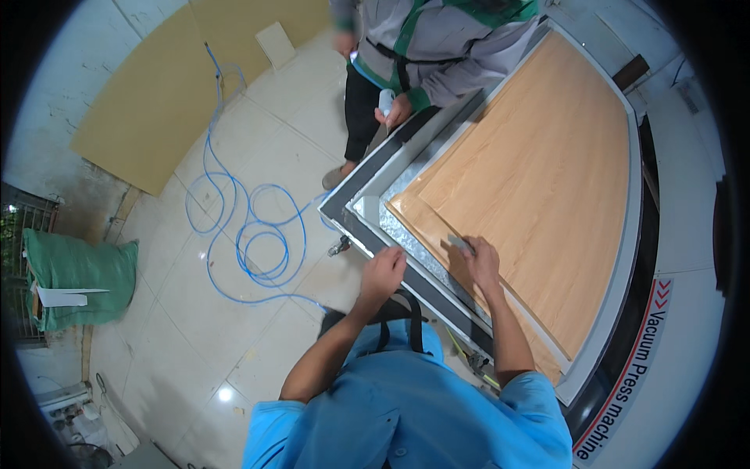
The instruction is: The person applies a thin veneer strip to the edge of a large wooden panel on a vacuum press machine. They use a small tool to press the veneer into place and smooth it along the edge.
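Note:
A large wood-grain panel point(539, 164) lies on the bed of a press table with a grey frame point(406, 141). My right hand point(480, 262) rests on the panel's near edge, fingers closed on a small grey tool point(461, 244). Beside it, my left hand point(383, 273) presses on the table's grey frame near the corner, holding nothing. Silvery sheet point(406, 223) shows between the frame and the panel. Across the corner stands another person point(437, 47) in a grey and green jacket, with a hand point(394, 109) gripping a white object at the frame's far side.
A blue air hose point(250, 227) coils on the tiled floor to the left. A tan board point(156, 102) leans against the wall. A green sack point(78, 277) lies at far left. The machine's white housing point(680, 313) runs along the right.

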`<state>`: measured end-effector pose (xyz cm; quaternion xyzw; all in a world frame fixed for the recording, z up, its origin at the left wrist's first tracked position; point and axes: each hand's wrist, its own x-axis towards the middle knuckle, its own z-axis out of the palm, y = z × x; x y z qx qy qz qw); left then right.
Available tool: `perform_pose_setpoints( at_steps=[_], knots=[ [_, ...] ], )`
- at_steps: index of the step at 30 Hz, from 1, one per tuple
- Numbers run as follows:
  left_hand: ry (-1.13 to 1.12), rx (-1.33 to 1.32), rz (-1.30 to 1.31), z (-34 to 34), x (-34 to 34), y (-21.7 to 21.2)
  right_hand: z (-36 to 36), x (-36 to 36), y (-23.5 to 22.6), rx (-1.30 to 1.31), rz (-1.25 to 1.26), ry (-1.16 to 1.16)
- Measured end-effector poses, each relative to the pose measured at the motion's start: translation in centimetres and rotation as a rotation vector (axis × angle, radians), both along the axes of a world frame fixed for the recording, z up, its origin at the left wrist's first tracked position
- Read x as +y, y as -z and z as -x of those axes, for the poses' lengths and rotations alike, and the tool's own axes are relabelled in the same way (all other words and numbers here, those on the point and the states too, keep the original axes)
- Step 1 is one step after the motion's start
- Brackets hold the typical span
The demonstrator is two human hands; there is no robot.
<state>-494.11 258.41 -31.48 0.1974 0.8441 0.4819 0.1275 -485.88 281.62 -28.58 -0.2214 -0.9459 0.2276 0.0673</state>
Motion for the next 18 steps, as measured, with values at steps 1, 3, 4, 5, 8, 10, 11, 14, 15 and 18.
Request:
perform_pose_setpoints(
  at_steps=[1,3,4,5,8,10,11,14,15,18],
  knots=[
    [0.035,0.055,0.030,0.9,0.8,0.5,1.0,-0.1,0.1,-0.029,0.042,-0.023],
    [0.085,0.182,0.064,2.7,3.1,1.5,4.0,0.7,0.0,-0.105,0.107,-0.053],
    [0.155,0.258,0.066,3.3,4.0,1.9,5.3,1.0,-0.1,-0.172,0.064,-0.063],
    [0.222,0.331,0.076,3.8,4.8,2.4,6.5,1.2,-0.1,-0.219,0.037,-0.082],
    [0.441,0.423,0.241,4.6,6.2,3.8,8.8,1.4,-0.2,-0.317,0.006,-0.120],
    [0.541,0.417,0.373,4.9,6.5,4.6,9.8,1.5,-0.2,-0.340,-0.009,-0.148],
    [0.568,0.394,0.435,5.0,6.6,4.9,10.1,1.5,-0.3,-0.345,-0.014,-0.166],
    [0.632,0.352,0.552,5.3,6.6,5.4,10.9,1.2,-0.5,-0.359,-0.045,-0.195],
    [0.664,0.329,0.585,5.2,6.6,5.4,11.1,1.0,-0.6,-0.353,-0.035,-0.205],
    [0.643,0.298,0.595,5.1,6.5,4.9,11.8,0.3,-0.7,-0.337,-0.010,-0.200]
  ],
)
